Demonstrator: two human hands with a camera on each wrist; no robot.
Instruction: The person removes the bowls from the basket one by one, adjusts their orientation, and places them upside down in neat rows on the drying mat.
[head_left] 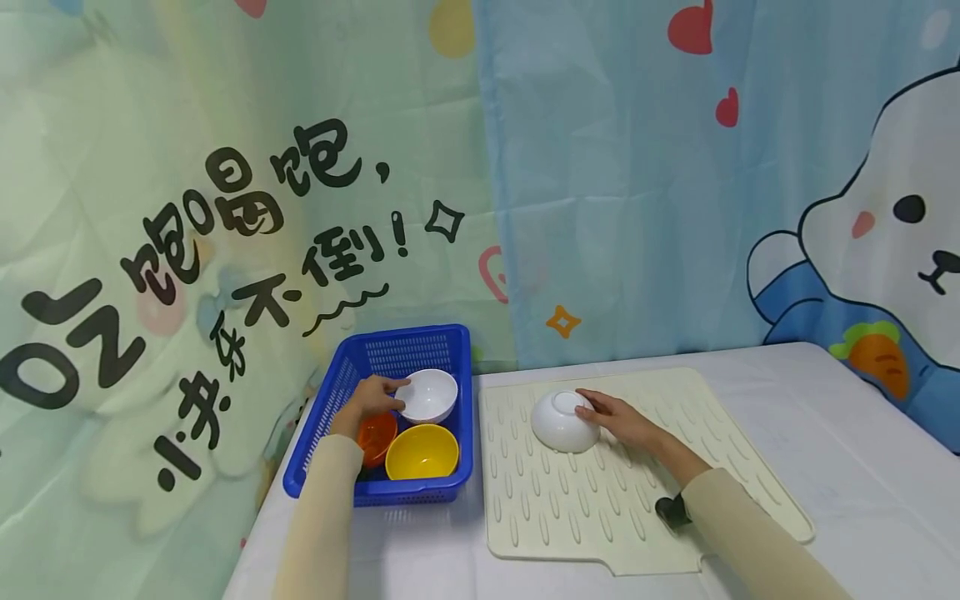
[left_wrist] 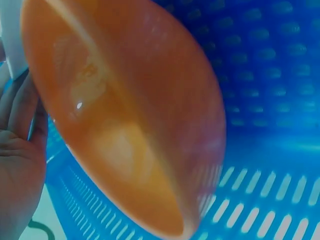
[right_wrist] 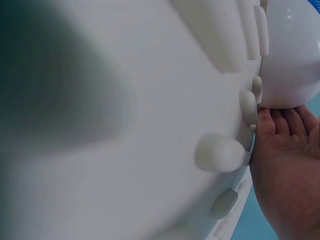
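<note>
Gripping the rim of an upright white bowl [head_left: 427, 395] with the left hand [head_left: 370, 398], thumb over the edge and fingers curled beneath, inside the blue slotted basket [head_left: 390, 354] at the table's left. Just below that bowl, also in the basket: an orange bowl [head_left: 377, 437], partly hidden under the forearm and filling the left wrist view [left_wrist: 130, 125], and a yellow bowl [head_left: 422, 451] beside it. Resting on the foot of an upturned white bowl [head_left: 564, 421] with the right hand [head_left: 618, 419], fingers straight and laid flat against it [right_wrist: 287, 125], not curled round. That bowl sits mouth-down on the cream ribbed drying mat [head_left: 592, 492], well apart from the basket. Judged from this: one bowl set down on the mat, the next one being taken from the basket. Calls next for lifting the gripped bowl clear of the basket wall, turning it over, and placing it on a bare part of the mat beside the first.
</note>
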